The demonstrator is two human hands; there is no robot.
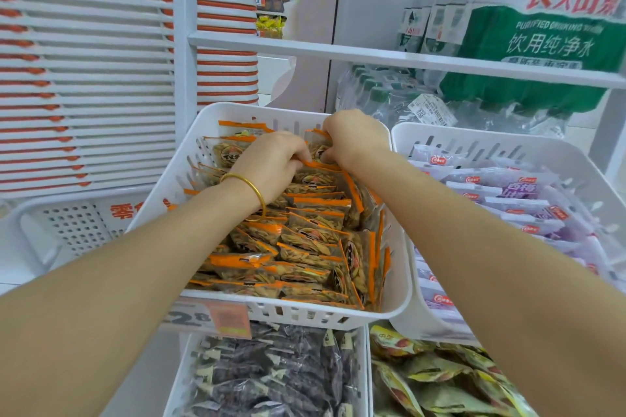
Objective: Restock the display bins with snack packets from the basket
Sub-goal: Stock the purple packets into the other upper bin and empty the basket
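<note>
A white slotted display bin [210, 118] in the middle holds several orange-edged snack packets [305, 237] stacked in rows. Both hands reach into its far end. My left hand [271, 159], with a gold bangle on the wrist, curls its fingers around packets near the bin's back. My right hand [352, 139] pinches an upright orange packet [318, 149] against the back right corner. The fingertips of both hands are hidden among the packets. No basket is visible.
A second white bin [474, 142] with purple-and-white packets stands to the right. Lower bins hold dark packets [271, 376] and yellow-green packets [440, 379]. Bottled-water packs [542, 54] fill the shelf behind. A stack of white-and-orange trays [84, 78] stands at left.
</note>
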